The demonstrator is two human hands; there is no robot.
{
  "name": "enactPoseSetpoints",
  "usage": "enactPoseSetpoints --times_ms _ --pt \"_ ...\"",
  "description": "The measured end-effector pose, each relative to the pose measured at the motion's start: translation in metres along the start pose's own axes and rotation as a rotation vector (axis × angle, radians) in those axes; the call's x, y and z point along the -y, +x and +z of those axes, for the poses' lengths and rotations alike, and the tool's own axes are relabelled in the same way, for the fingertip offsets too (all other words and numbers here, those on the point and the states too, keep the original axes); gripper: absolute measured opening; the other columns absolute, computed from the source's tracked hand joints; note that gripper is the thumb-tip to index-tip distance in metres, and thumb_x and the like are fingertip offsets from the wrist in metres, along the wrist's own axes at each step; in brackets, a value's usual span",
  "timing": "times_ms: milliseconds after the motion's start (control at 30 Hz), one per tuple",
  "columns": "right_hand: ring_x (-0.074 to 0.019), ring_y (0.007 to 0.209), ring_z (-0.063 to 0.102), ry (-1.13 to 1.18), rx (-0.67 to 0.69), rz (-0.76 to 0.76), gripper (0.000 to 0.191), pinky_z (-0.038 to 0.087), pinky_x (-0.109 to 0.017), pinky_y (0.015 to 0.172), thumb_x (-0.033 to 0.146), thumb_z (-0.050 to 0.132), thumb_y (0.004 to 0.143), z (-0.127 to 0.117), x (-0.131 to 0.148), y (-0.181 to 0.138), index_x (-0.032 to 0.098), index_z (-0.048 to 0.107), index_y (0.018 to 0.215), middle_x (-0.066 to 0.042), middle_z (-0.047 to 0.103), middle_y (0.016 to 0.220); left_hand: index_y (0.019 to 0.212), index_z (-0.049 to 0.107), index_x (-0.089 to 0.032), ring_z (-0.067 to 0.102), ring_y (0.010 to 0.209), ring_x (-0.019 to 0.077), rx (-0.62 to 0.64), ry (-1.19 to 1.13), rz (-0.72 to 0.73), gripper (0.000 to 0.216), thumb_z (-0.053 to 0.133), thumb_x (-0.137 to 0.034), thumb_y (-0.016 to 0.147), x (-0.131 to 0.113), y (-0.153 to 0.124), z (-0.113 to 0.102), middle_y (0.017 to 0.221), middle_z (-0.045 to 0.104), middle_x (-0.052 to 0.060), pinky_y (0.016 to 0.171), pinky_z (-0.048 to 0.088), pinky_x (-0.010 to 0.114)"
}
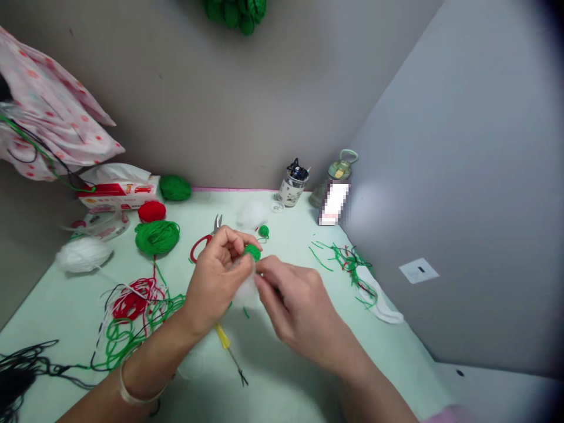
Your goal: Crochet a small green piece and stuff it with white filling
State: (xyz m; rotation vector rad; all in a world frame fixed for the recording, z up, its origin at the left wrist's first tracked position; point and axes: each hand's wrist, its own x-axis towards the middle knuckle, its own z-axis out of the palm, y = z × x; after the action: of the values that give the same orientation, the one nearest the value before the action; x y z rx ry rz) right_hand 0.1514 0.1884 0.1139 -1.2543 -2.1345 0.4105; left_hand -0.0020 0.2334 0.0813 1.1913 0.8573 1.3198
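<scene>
My left hand (215,276) is closed around a small green crocheted piece (252,253), which shows between thumb and fingers. Close beside it, my right hand (304,305) pinches at a tuft of white fluffy stuffing (247,291) hanging just below the piece. The fingers partly hide where the stuffing meets the crochet. Behind my left hand lie red-handled scissors (201,248), partly covered. A yellow-handled tool (222,336) with a thin metal shaft rests on the table below my hands. Beyond them are a small green crocheted ball (263,231) and more white stuffing (252,215).
At left are a green yarn ball (157,237), white yarn (84,255), tangled red yarn (134,299) and a tissue box (121,191). A pen cup (292,189), bottle (341,167) and phone (333,202) stand at the back. Thread scraps (352,264) lie right.
</scene>
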Motion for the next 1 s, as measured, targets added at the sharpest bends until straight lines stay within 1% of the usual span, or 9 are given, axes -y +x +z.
enactPoseSetpoints --times_ms 133,267,367,433,500,567,633,767,1000 --pt "-0.0112 0.057 0.046 0.081 -0.019 0.048 0.016 0.036 -0.026 0.057 0.018 0.051 0.103 0.003 -0.004 0.004 0.02 0.062 0.091 0.004 0.054 0.066 0.082 0.052 -0.024 0.068 0.089 0.0161 -0.122 0.017 0.097 0.023 0.069 -0.008 0.079 0.003 0.0 0.003 0.093 0.074 0.0 0.085 0.053 0.031" --pt "-0.0167 0.085 0.062 0.141 -0.234 0.039 0.016 0.047 -0.031 0.076 0.023 0.067 0.098 -0.004 -0.011 0.008 0.022 0.068 0.082 -0.003 0.068 0.09 0.092 0.057 -0.024 0.068 0.084 0.0154 -0.167 -0.043 0.121 0.021 0.073 -0.016 0.083 0.007 0.0 0.002 0.098 0.074 0.001 0.072 0.053 0.027" --pt "-0.021 0.101 0.067 0.45 -0.192 0.019 0.023 0.053 -0.034 0.081 0.025 0.071 0.094 -0.008 -0.015 0.008 0.022 0.063 0.073 -0.006 0.073 0.107 0.095 0.061 -0.024 0.069 0.087 0.0172 -0.119 -0.031 0.105 0.018 0.076 -0.019 0.085 0.008 -0.002 0.003 0.097 0.072 0.001 0.074 0.054 0.029" --pt "-0.0169 0.082 0.07 0.721 -0.109 0.068 0.029 0.054 -0.03 0.066 0.03 0.067 0.097 -0.008 -0.017 0.007 0.022 0.055 0.072 -0.005 0.075 0.104 0.095 0.063 -0.024 0.07 0.092 0.0194 -0.091 -0.027 0.122 0.016 0.077 -0.022 0.087 0.007 -0.004 0.004 0.097 0.072 0.002 0.08 0.055 0.031" --pt "-0.01 0.06 0.061 0.819 -0.123 0.146 0.023 0.05 -0.026 0.054 0.032 0.064 0.098 -0.005 -0.018 0.008 0.023 0.053 0.08 -0.003 0.074 0.104 0.096 0.064 -0.025 0.07 0.096 0.021 -0.089 -0.03 0.165 0.015 0.077 -0.025 0.088 0.005 -0.006 0.004 0.099 0.073 0.003 0.082 0.056 0.033" --pt "-0.0076 0.057 0.056 0.691 -0.184 0.189 0.008 0.048 -0.025 0.053 0.027 0.064 0.096 -0.001 -0.018 0.009 0.024 0.056 0.096 -0.003 0.072 0.111 0.096 0.064 -0.026 0.071 0.098 0.0217 -0.101 -0.04 0.202 0.014 0.076 -0.027 0.089 0.002 -0.008 0.004 0.101 0.074 0.004 0.082 0.056 0.033" --pt "-0.0104 0.068 0.058 0.472 -0.178 0.153 0.008 0.049 -0.025 0.06 0.021 0.062 0.096 0.001 -0.017 0.01 0.025 0.059 0.103 -0.002 0.071 0.105 0.096 0.064 -0.026 0.071 0.096 0.0212 -0.107 -0.055 0.207 0.015 0.077 -0.027 0.089 0.001 -0.008 0.004 0.101 0.074 0.003 0.081 0.057 0.033" --pt "-0.0154 0.079 0.059 0.159 -0.122 0.001 0.012 0.047 -0.028 0.069 0.02 0.056 0.101 0.003 -0.015 0.011 0.022 0.062 0.091 -0.002 0.067 0.085 0.096 0.062 -0.025 0.07 0.091 0.0176 -0.09 -0.113 0.12 0.015 0.075 -0.024 0.09 0.003 -0.008 0.004 0.1 0.073 0.002 0.078 0.057 0.029" --pt "-0.0122 0.062 0.047 0.029 -0.321 0.027 0.022 0.036 -0.027 0.06 0.014 0.058 0.097 0.005 -0.019 0.011 0.022 0.056 0.076 0.003 0.052 0.067 0.099 0.063 -0.023 0.069 0.091 0.0161 0.052 -0.159 -0.047 0.017 0.075 -0.035 0.094 0.004 -0.009 0.005 0.111 0.072 0.004 0.073 0.054 0.026"
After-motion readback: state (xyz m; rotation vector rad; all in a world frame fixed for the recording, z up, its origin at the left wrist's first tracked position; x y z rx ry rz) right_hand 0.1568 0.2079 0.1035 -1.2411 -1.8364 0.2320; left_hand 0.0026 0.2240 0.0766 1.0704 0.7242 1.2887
